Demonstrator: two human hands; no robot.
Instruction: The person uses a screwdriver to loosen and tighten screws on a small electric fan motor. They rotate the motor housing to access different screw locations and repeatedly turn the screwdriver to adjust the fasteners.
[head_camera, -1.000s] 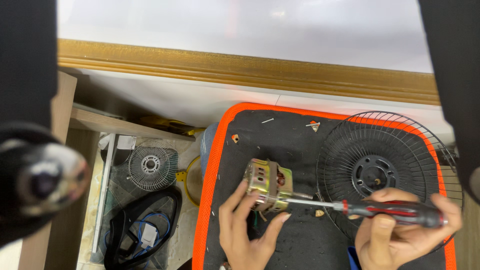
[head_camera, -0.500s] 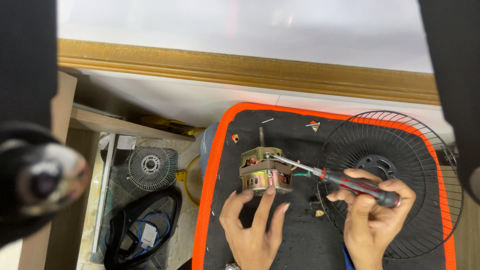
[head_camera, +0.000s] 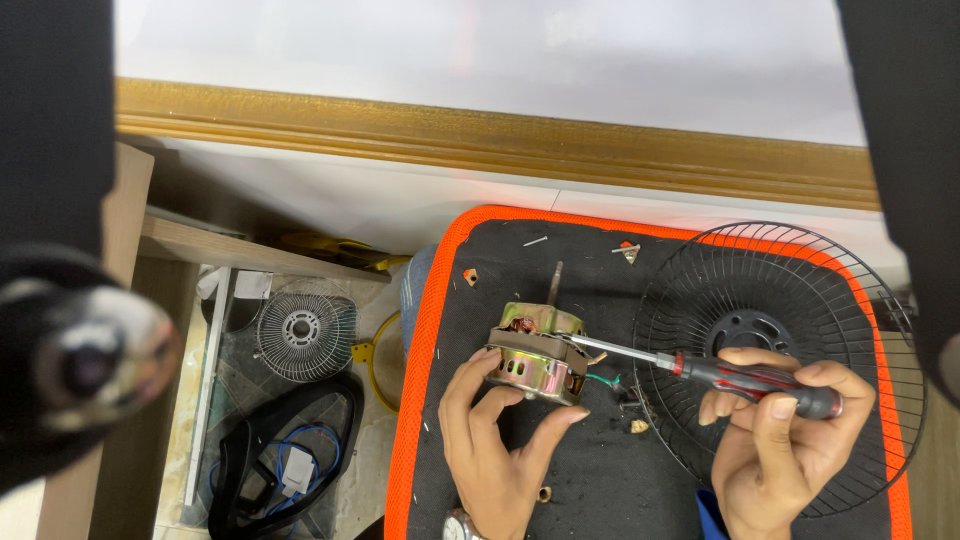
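Note:
A small metal fan motor (head_camera: 535, 350) with a thin shaft pointing away from me lies on a black mat with an orange border (head_camera: 425, 330). My left hand (head_camera: 500, 440) grips the motor's near side with thumb and fingers. My right hand (head_camera: 780, 440) holds a red-and-black-handled screwdriver (head_camera: 740, 377), its metal tip touching the motor's right upper edge. A black wire fan guard (head_camera: 770, 340) lies on the mat under my right hand.
Small screws and bits (head_camera: 638, 426) lie scattered on the mat. To the left, lower down, are a small white fan grille (head_camera: 303, 335), a black bag with cables (head_camera: 280, 470) and yellow tools. A gold-coloured moulding (head_camera: 480, 140) runs along the wall behind.
My left hand turned the motor so it lies flatter. My right hand shifted with the screwdriver, whose tip stays at the motor's right edge.

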